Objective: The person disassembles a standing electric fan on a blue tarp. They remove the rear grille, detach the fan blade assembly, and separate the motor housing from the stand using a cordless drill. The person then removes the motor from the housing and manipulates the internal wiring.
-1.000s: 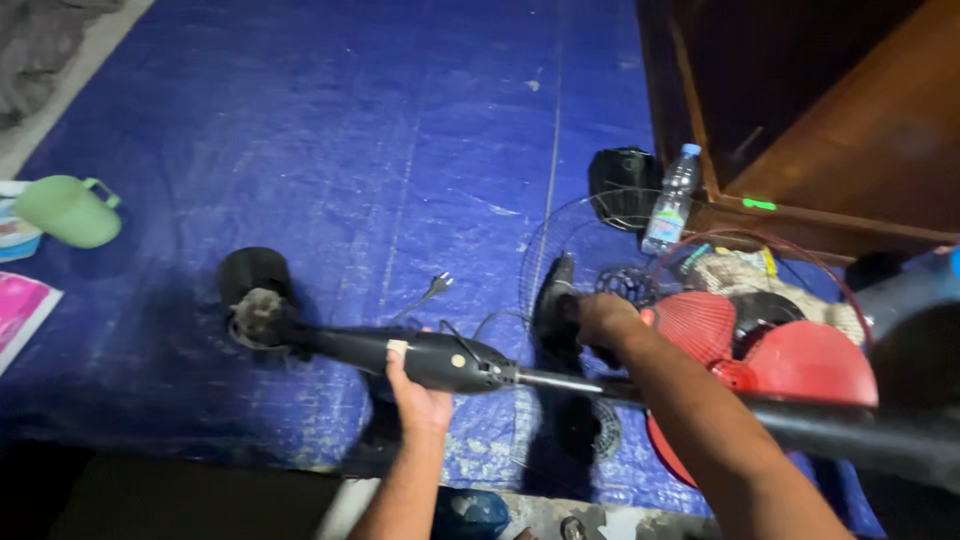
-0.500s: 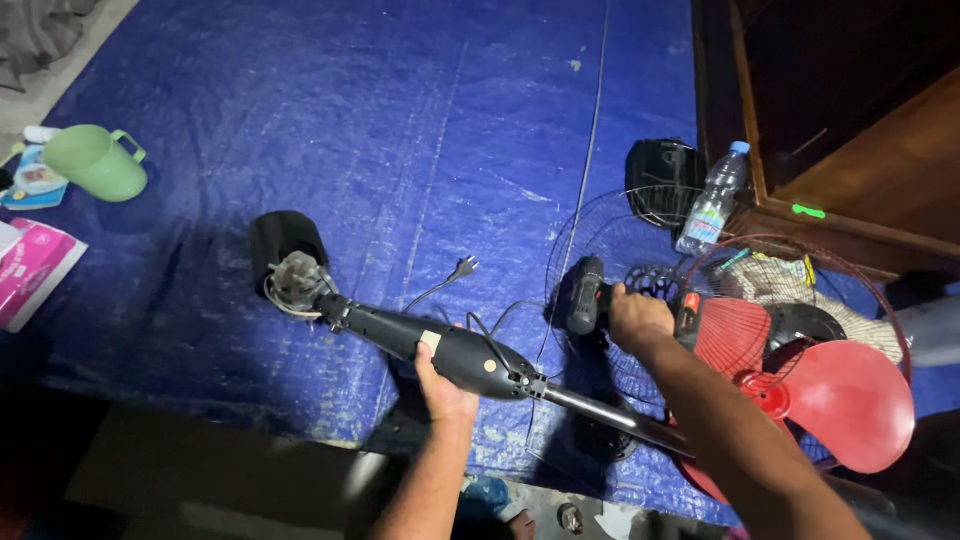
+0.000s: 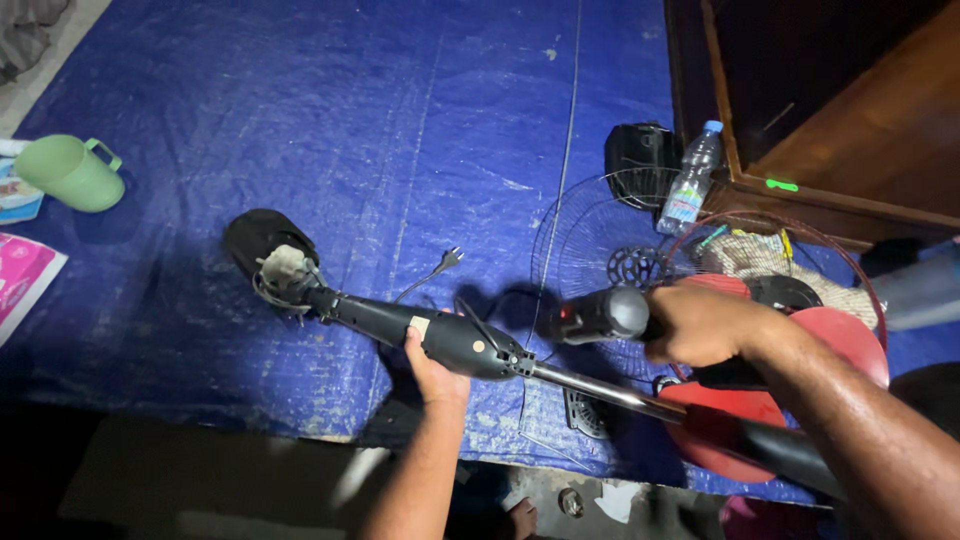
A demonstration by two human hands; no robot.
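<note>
My left hand [image 3: 432,368] grips the long black plastic fan stand neck with a chrome pole [image 3: 455,343] from below, in the lower middle of the frame, fingers clamped round its thick part just beside a small pale sticker. The neck runs from the bare motor end with loose wires [image 3: 283,272] at centre left, down to the right, where the chrome pole passes under my right forearm. My right hand [image 3: 705,322], right of centre, is closed on the handle of a black cordless drill [image 3: 600,314] whose nose points left toward the neck; drill and neck are near each other but apart.

All this is over a blue plastic tarpaulin [image 3: 350,130] spread on the floor. A black power plug on its cord [image 3: 447,260] lies on the tarpaulin just above the neck. A black wire fan guard [image 3: 600,245] lies behind the drill, and a red fan blade [image 3: 845,345] sits at the right edge under my arm. A clear plastic water bottle with a blue cap [image 3: 690,180] stands beside a brown wooden cabinet [image 3: 850,110] in the upper right. A light green plastic mug [image 3: 68,172] lies at the far left
</note>
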